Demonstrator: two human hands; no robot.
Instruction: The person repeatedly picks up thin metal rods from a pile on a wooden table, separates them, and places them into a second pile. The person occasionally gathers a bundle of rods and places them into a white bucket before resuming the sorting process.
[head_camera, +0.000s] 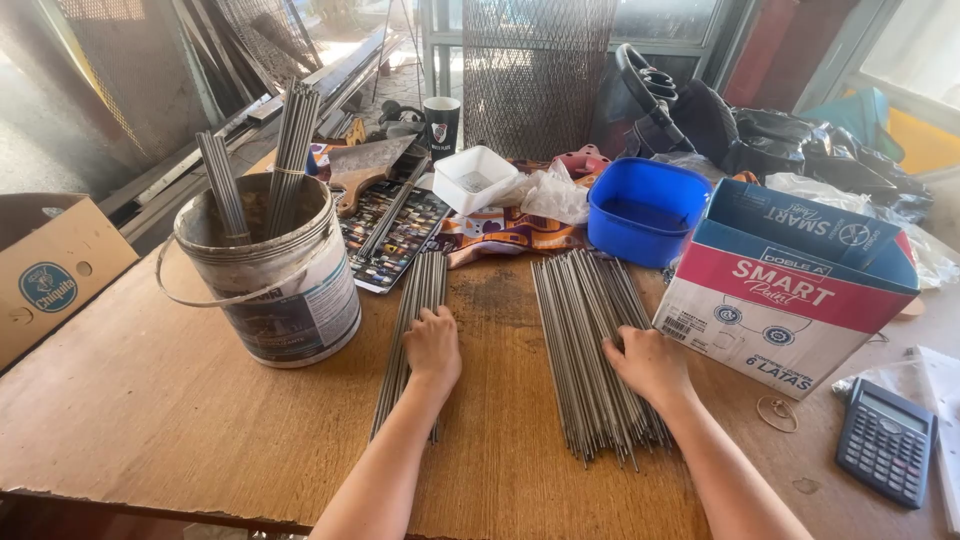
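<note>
Left hand (432, 345) flat, pinning the narrow rod bundle (412, 330) so it can't roll; right hand (650, 362) spread on the wider rod pile (592, 350); neither clamped; hands apart; bucket (265, 270) holds upright rods.

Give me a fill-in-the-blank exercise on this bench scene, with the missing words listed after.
1. The left hand rests on the ____ of the two rod piles on the wooden table.
2. The right hand lies on the larger rod pile, beside a cardboard ____.
3. More rods stand upright in the ____ on the left.
4. Behind the larger pile sits a tub coloured ____.

Missing words: smaller; box; bucket; blue
</note>
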